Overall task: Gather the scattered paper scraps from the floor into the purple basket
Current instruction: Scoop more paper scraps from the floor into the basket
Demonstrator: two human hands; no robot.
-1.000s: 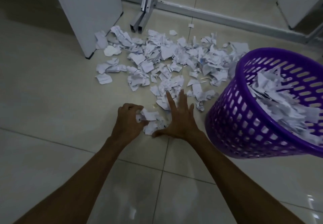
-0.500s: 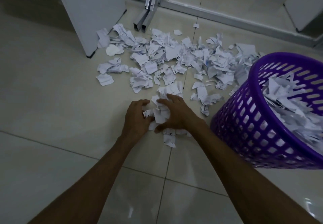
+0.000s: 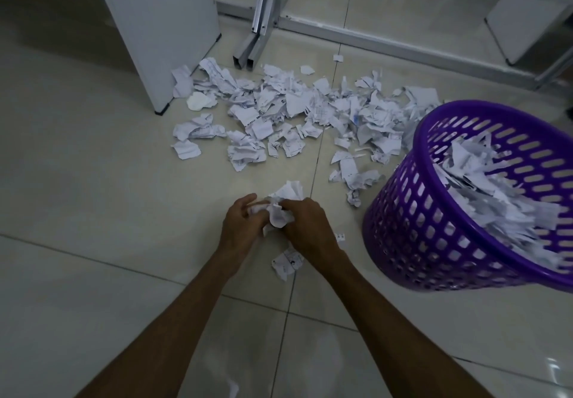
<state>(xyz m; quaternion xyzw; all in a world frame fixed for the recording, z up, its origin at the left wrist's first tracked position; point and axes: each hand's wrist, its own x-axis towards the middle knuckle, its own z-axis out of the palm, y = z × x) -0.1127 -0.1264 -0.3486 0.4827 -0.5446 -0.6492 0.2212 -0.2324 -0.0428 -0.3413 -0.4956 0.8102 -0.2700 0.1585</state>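
The left hand (image 3: 240,227) and right hand (image 3: 307,227) press together, their fingers (image 3: 248,200) curled around a bunch of paper scraps (image 3: 280,208), near the purple basket (image 3: 428,233).

Bare forearms, no sleeves visible

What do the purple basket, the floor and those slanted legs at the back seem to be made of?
The purple basket looks like moulded plastic: even glossy colour, regular slots through its wall. The floor seems to be glazed ceramic tile, pale and shiny, with thin grout lines and reflections. The slanted legs look like metal, likely aluminium or steel: silvery square tube with open ends.
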